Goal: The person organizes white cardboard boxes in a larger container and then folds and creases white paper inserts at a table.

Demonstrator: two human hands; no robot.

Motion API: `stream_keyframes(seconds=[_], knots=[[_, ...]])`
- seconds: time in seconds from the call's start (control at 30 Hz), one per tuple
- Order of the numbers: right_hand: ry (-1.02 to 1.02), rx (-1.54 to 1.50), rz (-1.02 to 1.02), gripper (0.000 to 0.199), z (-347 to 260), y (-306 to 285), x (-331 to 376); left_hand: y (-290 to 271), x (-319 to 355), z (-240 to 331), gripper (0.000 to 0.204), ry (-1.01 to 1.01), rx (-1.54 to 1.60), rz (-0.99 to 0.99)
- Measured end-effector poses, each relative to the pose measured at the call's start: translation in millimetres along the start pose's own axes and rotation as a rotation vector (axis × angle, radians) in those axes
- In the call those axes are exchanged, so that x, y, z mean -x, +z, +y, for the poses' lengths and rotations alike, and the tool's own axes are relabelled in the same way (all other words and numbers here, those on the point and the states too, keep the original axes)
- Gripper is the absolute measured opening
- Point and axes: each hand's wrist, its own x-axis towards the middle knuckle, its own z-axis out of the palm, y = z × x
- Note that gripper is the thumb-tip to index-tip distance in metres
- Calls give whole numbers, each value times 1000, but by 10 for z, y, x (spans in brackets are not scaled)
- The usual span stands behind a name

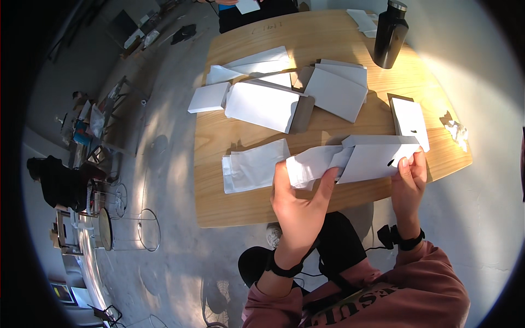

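My right hand (pixel 410 183) grips the closed end of a flat white box (pixel 374 159), near a small dark hole in its face. My left hand (pixel 298 210) pinches a folded white paper sleeve (pixel 307 165) between thumb and fingers. The sleeve's right end meets the box's open left end and seems to go partly inside. Both are held above the table's near edge. Just left of my left hand, several white paper sleeves (pixel 256 165) lie in a pile. Beyond the held box, a similar white box (pixel 409 117) with a dark hole rests on the table.
Several white boxes (pixel 265 106) lie across the middle of the wooden table (pixel 224 210), with white paper (pixel 262 61) behind them. A black bottle (pixel 389 41) stands at the far right. Crumpled paper (pixel 457 134) sits by the right edge. Another person (pixel 257 17) is across the table.
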Motion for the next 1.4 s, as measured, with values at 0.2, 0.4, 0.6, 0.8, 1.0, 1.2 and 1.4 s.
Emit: stream_keyframes(seconds=[0.2, 0.4, 0.6, 0.8, 1.0, 1.2, 1.4], knots=[[73, -21, 61, 31, 38, -172, -92, -157, -84, 40, 43, -73, 308, 166], [155, -79, 55, 36, -21, -262, -98, -322, -165, -38, 41, -209, 538, 221], [270, -251, 92, 48, -71, -342, -63, -356, -168, -45, 42, -212, 471, 240], [215, -545, -199, 49, -115, -478, -73, -264, -143, -63, 43, -218, 439, 215], [-71, 165, 439, 35, -316, -921, -264, -281, -112, -84, 40, -260, 459, 143], [-233, 577, 498, 47, -294, -1179, -374, -308, -112, -133, 40, -301, 471, 107], [-643, 1046, 500, 51, -371, -595, -249, -825, -289, -64, 37, -159, 452, 388]])
